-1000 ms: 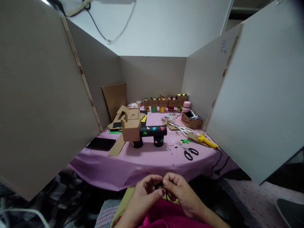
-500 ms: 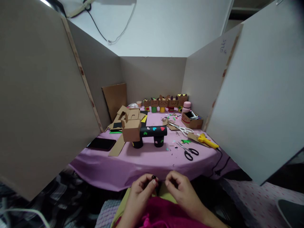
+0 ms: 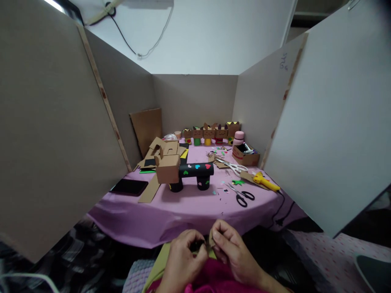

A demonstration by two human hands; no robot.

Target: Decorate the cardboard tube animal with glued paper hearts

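Over my lap, in front of the table edge, my right hand [image 3: 230, 248] is closed, pinching a small brown cardboard piece [image 3: 211, 239] between thumb and fingers. Close beside it, my left hand [image 3: 186, 254] has its fingers curled together; whatever they hold, if anything, is hidden. On the table ahead stands a cardboard animal figure: a brown box head [image 3: 168, 169] with ears, joined to a black tube body [image 3: 196, 169] with coloured hearts, on black legs. Neither hand touches it. Black-handled scissors [image 3: 241, 197] lie open to its right.
A yellow glue gun [image 3: 265, 181], white scissors [image 3: 235, 166] and an open box of tools [image 3: 246, 158] are on the right. A phone-like black slab [image 3: 130, 186] and cardboard pieces [image 3: 149, 190] lie left. Several finished figures [image 3: 208, 132] line the back. Panels enclose the table.
My hands have drawn closer together. A brown cardboard piece now shows in my right fingers. The small dark-and-red thing seen at my left fingertips is out of sight.
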